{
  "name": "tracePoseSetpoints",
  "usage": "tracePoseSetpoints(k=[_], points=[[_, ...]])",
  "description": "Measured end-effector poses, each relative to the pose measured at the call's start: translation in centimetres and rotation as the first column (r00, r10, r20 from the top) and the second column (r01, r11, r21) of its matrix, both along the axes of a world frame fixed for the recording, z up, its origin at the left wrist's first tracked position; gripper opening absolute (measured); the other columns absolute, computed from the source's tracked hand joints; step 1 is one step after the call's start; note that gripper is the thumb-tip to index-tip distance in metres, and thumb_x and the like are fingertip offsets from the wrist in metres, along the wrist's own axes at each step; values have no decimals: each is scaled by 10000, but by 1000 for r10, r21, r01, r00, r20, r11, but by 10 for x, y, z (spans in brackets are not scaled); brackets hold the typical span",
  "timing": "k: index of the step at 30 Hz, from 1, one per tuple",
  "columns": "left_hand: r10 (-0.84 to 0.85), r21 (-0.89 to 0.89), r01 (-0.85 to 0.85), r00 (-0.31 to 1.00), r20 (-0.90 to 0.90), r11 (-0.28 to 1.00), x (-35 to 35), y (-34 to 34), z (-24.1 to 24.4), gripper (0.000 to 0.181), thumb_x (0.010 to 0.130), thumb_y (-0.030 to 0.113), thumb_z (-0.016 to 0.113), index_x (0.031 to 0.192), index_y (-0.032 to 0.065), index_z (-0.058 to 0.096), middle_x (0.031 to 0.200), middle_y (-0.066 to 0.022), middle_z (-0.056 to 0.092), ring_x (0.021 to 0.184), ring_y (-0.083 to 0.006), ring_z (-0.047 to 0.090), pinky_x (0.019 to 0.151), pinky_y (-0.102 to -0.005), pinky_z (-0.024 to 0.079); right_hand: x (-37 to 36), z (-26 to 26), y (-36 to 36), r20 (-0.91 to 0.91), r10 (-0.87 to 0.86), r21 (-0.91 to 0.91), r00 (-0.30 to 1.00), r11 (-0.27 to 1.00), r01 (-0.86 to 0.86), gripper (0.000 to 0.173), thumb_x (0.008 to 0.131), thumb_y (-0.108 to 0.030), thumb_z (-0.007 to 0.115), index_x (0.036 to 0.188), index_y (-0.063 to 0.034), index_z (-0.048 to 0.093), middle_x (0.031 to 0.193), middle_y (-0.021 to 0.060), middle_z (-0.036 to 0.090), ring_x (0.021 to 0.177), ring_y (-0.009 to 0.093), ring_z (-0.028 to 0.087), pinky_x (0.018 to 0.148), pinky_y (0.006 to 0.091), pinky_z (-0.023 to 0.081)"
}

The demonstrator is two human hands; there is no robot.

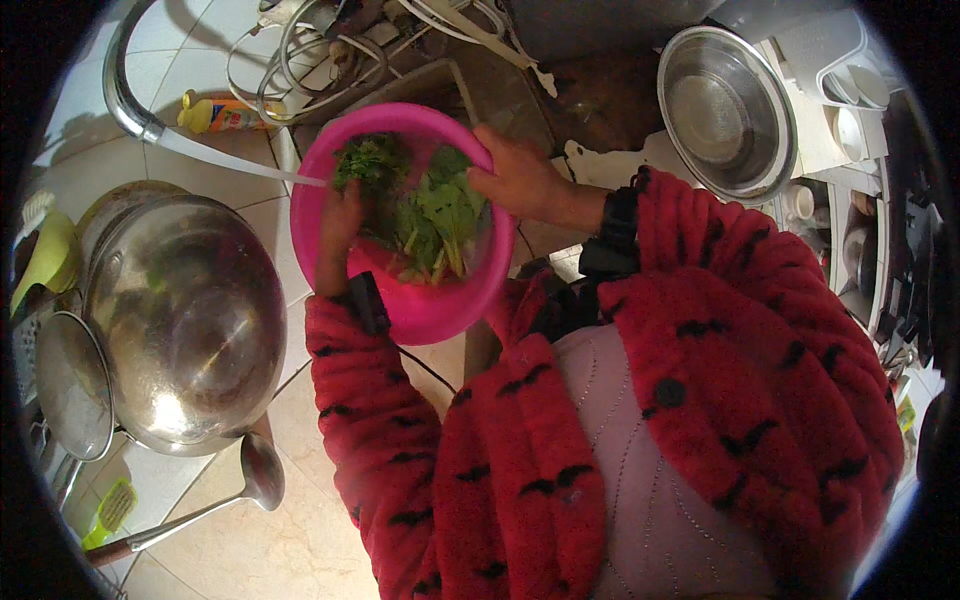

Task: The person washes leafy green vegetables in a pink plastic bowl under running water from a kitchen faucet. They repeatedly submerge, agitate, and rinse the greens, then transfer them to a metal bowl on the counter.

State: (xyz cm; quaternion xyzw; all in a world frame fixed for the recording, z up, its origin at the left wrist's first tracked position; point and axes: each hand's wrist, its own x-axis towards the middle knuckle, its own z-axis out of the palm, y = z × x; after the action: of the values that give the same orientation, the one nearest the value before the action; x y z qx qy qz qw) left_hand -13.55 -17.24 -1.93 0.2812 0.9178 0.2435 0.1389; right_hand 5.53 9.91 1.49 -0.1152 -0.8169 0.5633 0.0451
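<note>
My right hand (519, 178) grips the rim of a pink plastic basin (499, 259), with the thumb over its edge. Leafy green vegetables (444, 206) with pale stems lie inside the basin, beside a darker bunch of finer-leaved greens (371, 157). My left hand (341, 225) reaches over the basin's left side to the darker greens. Its fingertips are partly hidden among the leaves, so I cannot tell whether they hold any. A stream of water (232, 160) runs from the curved metal faucet (124, 112) into the basin near that hand.
At the left are a large shiny metal bowl or wok (184, 322), a round strainer (75, 386) and a ladle (259, 476). A yellow-capped bottle (232, 114) lies by coiled hoses (289, 67). A metal basin (724, 112) stands at the upper right.
</note>
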Motion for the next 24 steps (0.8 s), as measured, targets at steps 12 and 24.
tracePoseSetpoints(k=[12,24], points=[[-168,-192,108,929,-328,975,56,52,31,577,769,112,658,1311,80,464,1112,-232,608,1039,-367,587,898,-461,450,-1,-1,-1,-36,-9,19,999,1000,9,350,806,-228,606,1019,3,453,831,244,613,792,449,597,699,524,455],[-322,-599,92,902,-289,796,1,7,-12,405,866,237,576,1187,-2,508,1028,-275,608,912,-396,610,728,-500,475,0,5,3,39,35,23,999,999,-36,350,810,-232,571,1024,1,422,761,248,609,744,467,589,686,549,454]])
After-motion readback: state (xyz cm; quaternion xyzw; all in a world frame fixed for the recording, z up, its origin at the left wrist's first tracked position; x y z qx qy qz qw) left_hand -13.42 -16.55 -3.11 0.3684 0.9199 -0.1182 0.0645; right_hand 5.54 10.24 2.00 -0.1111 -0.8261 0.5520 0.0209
